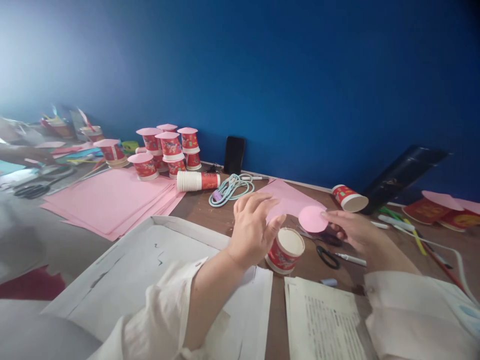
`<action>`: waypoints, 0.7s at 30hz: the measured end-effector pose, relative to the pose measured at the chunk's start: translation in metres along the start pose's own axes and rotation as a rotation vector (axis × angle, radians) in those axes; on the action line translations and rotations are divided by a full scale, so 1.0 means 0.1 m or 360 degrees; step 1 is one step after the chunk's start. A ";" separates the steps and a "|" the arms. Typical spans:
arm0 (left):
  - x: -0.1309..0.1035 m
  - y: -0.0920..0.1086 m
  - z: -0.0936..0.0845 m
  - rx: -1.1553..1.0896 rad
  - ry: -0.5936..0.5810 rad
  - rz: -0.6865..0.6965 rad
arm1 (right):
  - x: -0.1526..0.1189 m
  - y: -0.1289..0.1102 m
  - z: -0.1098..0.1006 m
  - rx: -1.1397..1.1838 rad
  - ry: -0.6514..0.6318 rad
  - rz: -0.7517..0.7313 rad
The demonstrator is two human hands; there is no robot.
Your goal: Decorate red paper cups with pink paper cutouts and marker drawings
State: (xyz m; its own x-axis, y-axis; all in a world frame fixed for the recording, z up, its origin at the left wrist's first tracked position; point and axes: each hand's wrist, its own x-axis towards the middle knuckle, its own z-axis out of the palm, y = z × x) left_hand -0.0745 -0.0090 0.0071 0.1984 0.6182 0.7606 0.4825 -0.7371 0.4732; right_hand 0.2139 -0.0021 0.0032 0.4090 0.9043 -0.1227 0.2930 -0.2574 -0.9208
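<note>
Between my hands, a red paper cup (285, 255) stands upside down on the brown table, its pale base facing up. My left hand (255, 225) is just left of and above that cup, fingers apart and slightly curled, with nothing in it. A small pink paper disc (312, 219) is pinched at its right edge by my right hand (347, 227), above and to the right of the cup. Under the disc lie black-handled scissors (328, 257), partly hidden.
Pink-topped cups (170, 146) are stacked at the back left, behind pink sheets (108, 200) and nested cups (198, 181). A white box lid (150, 270) lies front left, printed pages (326, 320) in front. A phone (234, 155) leans on the wall; a cup (348, 198) lies tipped right.
</note>
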 end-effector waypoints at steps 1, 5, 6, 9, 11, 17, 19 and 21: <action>0.00 -0.01 0.01 -0.0030 -0.0005 -0.0058 | -0.03 -0.04 0.00 0.0103 0.0017 -0.0007; 0.04 -0.06 0.04 -0.0252 0.0028 -0.0316 | -0.25 -0.28 0.06 0.0487 0.0041 -0.0109; 0.06 -0.07 0.04 -0.0328 0.0037 -0.0410 | -0.35 -0.35 0.10 0.0542 0.0002 -0.0126; 0.10 -0.07 0.04 -0.0545 -0.0016 -0.0782 | -0.68 -0.46 0.24 0.0755 -0.0297 -0.0061; 0.13 -0.06 0.03 -0.0650 -0.0130 -0.1011 | -0.88 -0.46 0.34 0.0821 -0.0446 0.0022; 0.15 -0.01 -0.02 -0.0835 -0.0489 -0.1224 | -1.07 -0.29 0.45 0.0768 -0.0469 0.0259; 0.15 -0.02 -0.04 -0.0857 -0.0561 -0.1224 | -1.05 -0.25 0.44 0.0754 -0.0417 0.0281; 0.15 -0.04 -0.05 -0.0865 -0.0616 -0.1222 | -1.04 -0.23 0.43 0.0745 -0.0372 0.0290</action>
State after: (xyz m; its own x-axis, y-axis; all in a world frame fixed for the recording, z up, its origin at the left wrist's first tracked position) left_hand -0.0778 0.0018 0.0186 0.3071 0.9515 0.0159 0.1618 -0.0687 0.9844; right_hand 0.1273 -0.0754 0.0206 0.1989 0.9244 -0.3253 -0.2022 -0.2861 -0.9366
